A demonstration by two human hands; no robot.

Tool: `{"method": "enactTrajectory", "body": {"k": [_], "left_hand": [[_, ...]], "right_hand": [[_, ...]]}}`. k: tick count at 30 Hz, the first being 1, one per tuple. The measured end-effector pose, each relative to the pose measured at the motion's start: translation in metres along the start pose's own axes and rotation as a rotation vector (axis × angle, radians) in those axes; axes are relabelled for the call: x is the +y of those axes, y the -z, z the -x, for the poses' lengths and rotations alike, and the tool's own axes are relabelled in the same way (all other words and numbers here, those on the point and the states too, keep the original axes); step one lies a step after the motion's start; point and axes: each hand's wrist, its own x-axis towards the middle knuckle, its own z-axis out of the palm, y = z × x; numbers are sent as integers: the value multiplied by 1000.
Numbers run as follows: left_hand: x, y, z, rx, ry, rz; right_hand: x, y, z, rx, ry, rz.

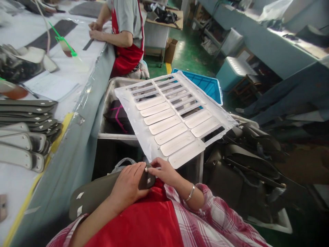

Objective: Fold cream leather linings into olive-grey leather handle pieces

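Observation:
Across my lap lies a long olive-grey bag point(96, 193) with rounded ends and small white tabs at both of them. My left hand point(130, 181) is laid over its right half, closed around it with the thumb on the near side. At the bag's right end is my right hand point(164, 171), its fingers bent and pinched at a white tab point(146, 169). The fingertips partly hide that tab. A bit of clear plastic point(124, 164) shows behind the bag. Just beyond my hands a white frame sheet point(135, 125) carries rows of pale rounded strips point(171, 133).
On my left, the table point(84, 99) bears stacked olive pieces point(25, 109) and pale strips point(15, 152). More dark bags point(246, 164) fill a crate at right. Past the sheet stand a metal-rimmed bin point(115, 136) and blue crate point(205, 84). A co-worker point(128, 37) works at the table.

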Motion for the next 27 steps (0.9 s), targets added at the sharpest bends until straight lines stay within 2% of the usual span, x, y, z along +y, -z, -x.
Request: {"method": "enactTrajectory", "body": {"k": [3, 6, 8, 17, 20, 27], "left_hand": [[-1, -3, 2, 30, -11, -11], [-1, -6, 5, 90, 7, -65], [-1, -7, 7, 116, 40, -103], [-2, -3, 3, 40, 109, -86], [-4, -4, 4, 44, 103, -81], [-4, -4, 2, 41, 113, -65]], "right_hand": [[-5, -4, 3, 35, 26, -25], [-13, -7, 9, 171, 41, 120], [-19, -7, 14, 201, 32, 233], [-33, -4, 15, 70, -91, 336], [-36, -5, 15, 12, -71, 365], [-36, -3, 13, 19, -22, 522]]}}
